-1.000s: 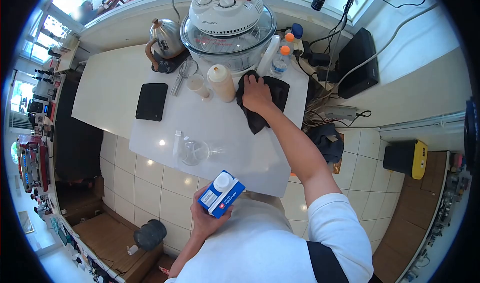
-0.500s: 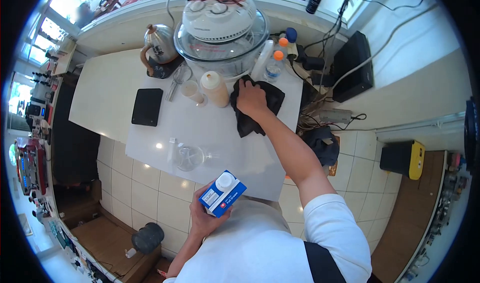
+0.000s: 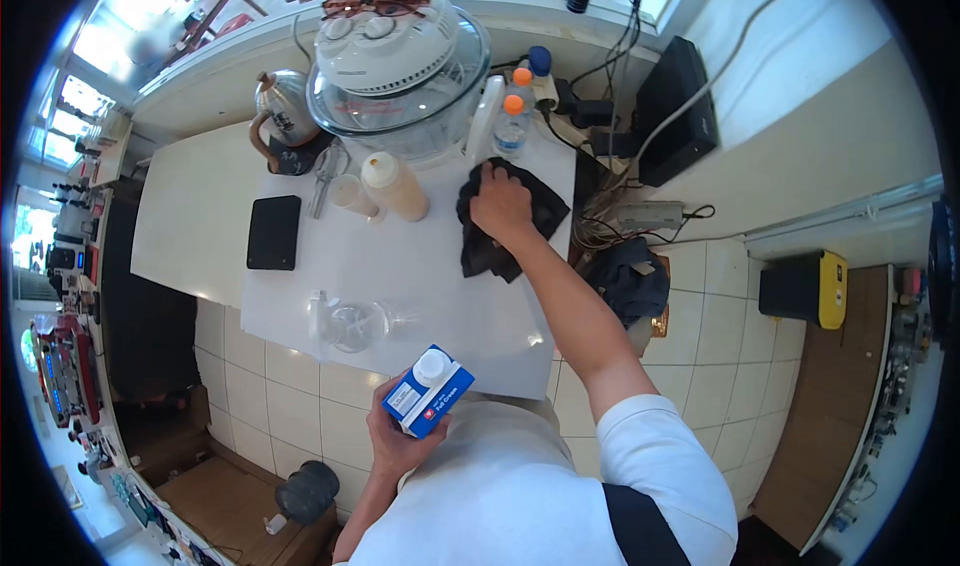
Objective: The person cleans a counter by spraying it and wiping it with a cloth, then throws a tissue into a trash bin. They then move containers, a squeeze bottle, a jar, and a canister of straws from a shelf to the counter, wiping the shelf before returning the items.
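Observation:
My left hand (image 3: 400, 434) is wrapped round a blue carton (image 3: 428, 396) with a white screw cap and "Full Cream" on its side, held upright in front of my body. On the right part of the white table, my right hand (image 3: 503, 204) grips a crumpled black cloth (image 3: 490, 253) from above. To the cloth's left stand a squeeze bottle (image 3: 398, 191) of pale beige liquid and a small cup (image 3: 352, 196). Clear glassware (image 3: 350, 328) lies near the table's front edge, its exact kind hard to make out.
A glass-bowl countertop oven (image 3: 390, 66) with glasses on its lid stands at the back. Beside it are a kettle (image 3: 287, 111) and orange-capped bottles (image 3: 511, 131). A black scale-like slab (image 3: 273, 233) lies to the left. Cables (image 3: 630, 96) hang at the right.
The cloth under my right hand has slid right, widening its gap from the squeeze bottle. My left hand still holds the carton. The whole view has shifted slightly.

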{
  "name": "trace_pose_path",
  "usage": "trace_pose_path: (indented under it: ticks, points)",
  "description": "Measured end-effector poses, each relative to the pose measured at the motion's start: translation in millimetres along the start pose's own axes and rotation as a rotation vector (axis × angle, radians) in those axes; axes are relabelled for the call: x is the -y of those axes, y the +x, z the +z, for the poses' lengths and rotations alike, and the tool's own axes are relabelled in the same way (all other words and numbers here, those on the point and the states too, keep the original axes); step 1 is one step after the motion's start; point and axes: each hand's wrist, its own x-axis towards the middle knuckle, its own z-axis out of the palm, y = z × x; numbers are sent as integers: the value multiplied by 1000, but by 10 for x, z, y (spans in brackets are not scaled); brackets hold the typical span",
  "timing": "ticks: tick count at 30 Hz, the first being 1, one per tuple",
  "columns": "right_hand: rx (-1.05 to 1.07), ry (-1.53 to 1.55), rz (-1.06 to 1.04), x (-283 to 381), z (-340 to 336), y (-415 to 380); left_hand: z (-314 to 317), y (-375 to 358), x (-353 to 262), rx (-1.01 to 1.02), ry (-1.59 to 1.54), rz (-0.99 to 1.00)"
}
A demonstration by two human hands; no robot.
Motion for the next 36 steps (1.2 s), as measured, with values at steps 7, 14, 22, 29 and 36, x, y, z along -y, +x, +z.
trace_pose_path:
  ticks: [7,14,22,29,36]
  points:
    - [-36,48,-227,-242,-142,-639,66,24,-57,53,18,12]
    - [-361,66,-10,-656,22,-302,93,9,-49,43,29,-16]
    - [-83,-123,122,-602,-205,170,81,13,-56,70,39,3]
    - [192,-141,293,-607,-309,523,77,43,-102,98,38,-35]
    - [306,-69,339,-619,-412,713,68,22,-61,94,18,-12]
